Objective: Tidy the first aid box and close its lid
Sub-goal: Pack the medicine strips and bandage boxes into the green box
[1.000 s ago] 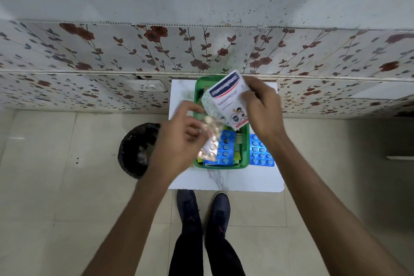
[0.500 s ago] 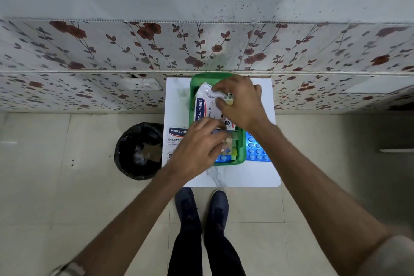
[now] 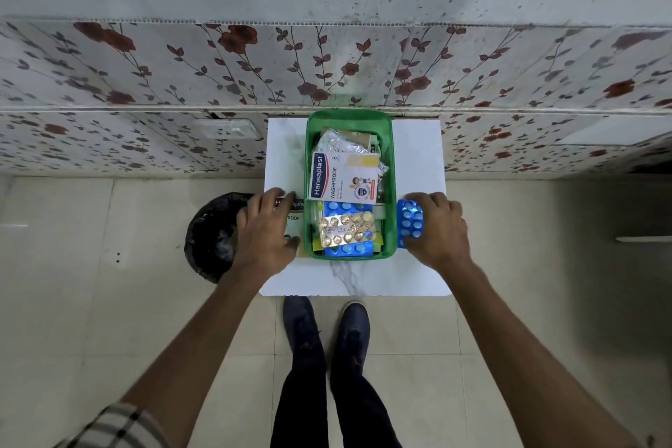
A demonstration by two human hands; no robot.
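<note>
On the white bench (image 3: 363, 280) I see the green first aid box (image 3: 392, 193) open and centred. My left hand (image 3: 263, 229) lies spread on the plaster pack (image 3: 296, 209) left of it. My right hand (image 3: 436, 229) curls its fingers (image 3: 418, 197) over the blue blister strip (image 3: 410, 224), long axis front-to-back, touching the box's right wall.

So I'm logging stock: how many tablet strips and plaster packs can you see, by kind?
Blue tablet strips: 2, one in the green box at, one under the right hand
Gold tablet strip: 1
Plaster packs: 2, one in the box, one under the left hand
Total: 5
</note>
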